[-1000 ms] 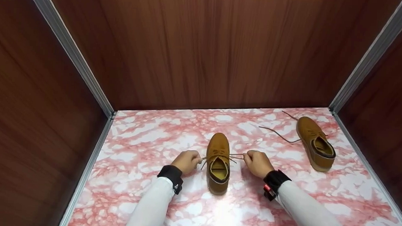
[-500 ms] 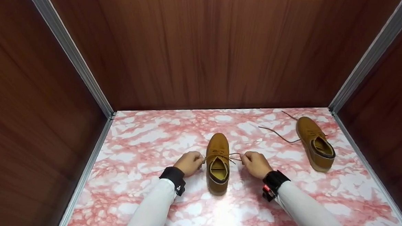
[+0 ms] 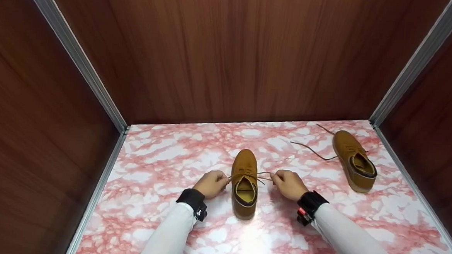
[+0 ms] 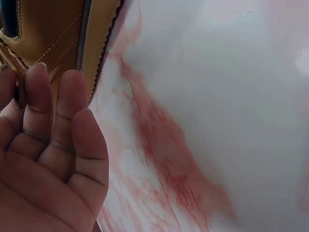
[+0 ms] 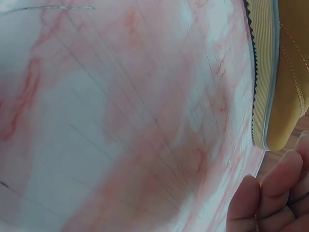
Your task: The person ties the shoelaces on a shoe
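Note:
A tan lace-up shoe (image 3: 245, 159) stands in the middle of the surface, its toe pointing away from me. To its left, my left hand (image 3: 212, 183) pinches the shoelace (image 4: 19, 92) between thumb and index finger. On the other side my right hand (image 3: 289, 184) pinches a loop of lace, drawn out to the right from the tongue area. A loose lace end also lies across the shoe's right side. Only the curled fingers of the right hand (image 5: 277, 193) show in the right wrist view, so its pinch is out of sight there.
At the right rear lies a second tan shoe (image 3: 350, 156), its long lace (image 3: 313, 150) trailing left. Wood-grain panels (image 3: 229, 57) close in the red-and-white marbled surface (image 3: 162, 154) at the back and both sides.
My left hand has shifted slightly right, closer to the shoe, and the lace end hanging by it no longer shows. The right hand has eased slightly left, and its loop stands wider.

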`<state>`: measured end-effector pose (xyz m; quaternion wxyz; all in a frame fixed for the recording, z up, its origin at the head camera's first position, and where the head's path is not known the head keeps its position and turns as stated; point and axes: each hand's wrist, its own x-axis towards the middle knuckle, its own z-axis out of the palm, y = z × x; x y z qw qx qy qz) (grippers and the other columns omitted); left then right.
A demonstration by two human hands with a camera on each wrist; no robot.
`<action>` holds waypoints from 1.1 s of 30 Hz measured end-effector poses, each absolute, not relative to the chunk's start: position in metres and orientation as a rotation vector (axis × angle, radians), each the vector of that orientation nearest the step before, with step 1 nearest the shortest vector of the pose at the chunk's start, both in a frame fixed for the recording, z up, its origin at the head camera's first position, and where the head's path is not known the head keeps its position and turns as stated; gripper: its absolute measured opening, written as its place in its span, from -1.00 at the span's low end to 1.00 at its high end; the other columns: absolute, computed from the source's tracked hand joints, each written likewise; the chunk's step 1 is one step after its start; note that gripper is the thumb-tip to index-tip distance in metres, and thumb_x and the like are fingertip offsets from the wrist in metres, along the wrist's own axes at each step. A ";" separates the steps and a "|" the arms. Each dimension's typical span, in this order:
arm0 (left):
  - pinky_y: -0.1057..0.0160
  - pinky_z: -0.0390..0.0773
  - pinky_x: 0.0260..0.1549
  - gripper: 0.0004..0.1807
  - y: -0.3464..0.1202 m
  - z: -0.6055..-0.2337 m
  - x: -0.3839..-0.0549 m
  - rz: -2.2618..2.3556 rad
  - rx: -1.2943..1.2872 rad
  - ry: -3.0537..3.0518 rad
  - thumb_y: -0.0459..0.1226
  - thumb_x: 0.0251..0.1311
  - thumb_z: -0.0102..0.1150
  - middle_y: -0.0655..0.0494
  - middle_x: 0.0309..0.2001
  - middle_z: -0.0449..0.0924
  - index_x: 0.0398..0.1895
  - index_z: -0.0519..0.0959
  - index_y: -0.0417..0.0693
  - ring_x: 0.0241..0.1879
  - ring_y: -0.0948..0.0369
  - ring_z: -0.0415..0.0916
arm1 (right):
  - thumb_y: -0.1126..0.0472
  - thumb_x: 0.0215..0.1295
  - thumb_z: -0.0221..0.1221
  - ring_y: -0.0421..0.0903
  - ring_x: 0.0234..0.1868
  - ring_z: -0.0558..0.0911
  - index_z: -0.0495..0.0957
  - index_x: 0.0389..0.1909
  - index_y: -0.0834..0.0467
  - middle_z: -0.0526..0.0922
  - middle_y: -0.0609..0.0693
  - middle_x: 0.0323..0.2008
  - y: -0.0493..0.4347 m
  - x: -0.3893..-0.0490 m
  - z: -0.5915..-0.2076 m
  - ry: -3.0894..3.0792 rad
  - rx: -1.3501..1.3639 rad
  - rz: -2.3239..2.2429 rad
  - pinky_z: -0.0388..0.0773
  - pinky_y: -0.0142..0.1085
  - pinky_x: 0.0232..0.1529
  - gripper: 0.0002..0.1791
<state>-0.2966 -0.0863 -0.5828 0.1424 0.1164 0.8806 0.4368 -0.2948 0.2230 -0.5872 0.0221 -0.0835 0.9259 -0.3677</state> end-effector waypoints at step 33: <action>0.28 0.52 -0.32 -0.16 -0.083 -0.596 -0.265 1.255 0.215 2.411 0.40 0.45 -0.20 -0.13 -0.18 0.77 -0.12 0.67 -0.18 -0.28 0.02 0.73 | -0.07 0.64 0.01 0.08 -0.33 0.80 0.75 -0.15 0.25 0.83 0.17 -0.29 0.210 -0.258 -0.594 2.535 -0.327 -1.311 0.70 -0.18 -0.15 -0.50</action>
